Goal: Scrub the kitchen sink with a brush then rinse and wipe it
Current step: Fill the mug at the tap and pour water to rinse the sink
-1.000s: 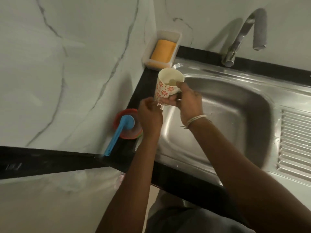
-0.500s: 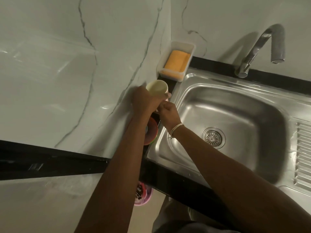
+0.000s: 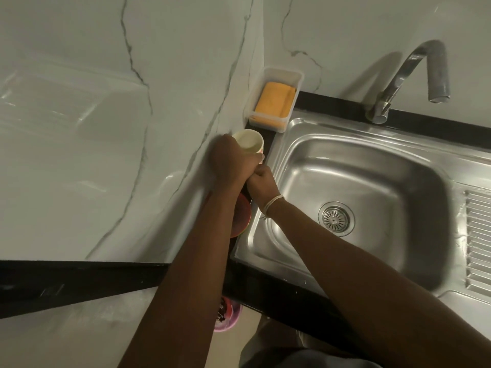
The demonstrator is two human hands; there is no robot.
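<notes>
A: What differs from half a second ago?

B: Little. The left hand (image 3: pixel 233 162) still wraps the cup (image 3: pixel 249 142) on the dark ledge by the wall, and the right hand (image 3: pixel 261 181) stays tucked just under it, beside the sink (image 3: pixel 292 144) rim.

A: Is the right hand grasping anything?

B: It is curled, but I cannot tell around what; the left hand covers its fingers.

A: What else is hidden?

B: Just below the left wrist, the red bowl (image 3: pixel 240 219) shows only an edge behind the forearm. No brush shows. Right of both hands the basin lies bare down to the drain (image 3: pixel 336 219). Beyond the cup sits the tray (image 3: pixel 297 75) with the orange sponge (image 3: pixel 275 100), and farthest right the tap (image 3: pixel 414 67)
</notes>
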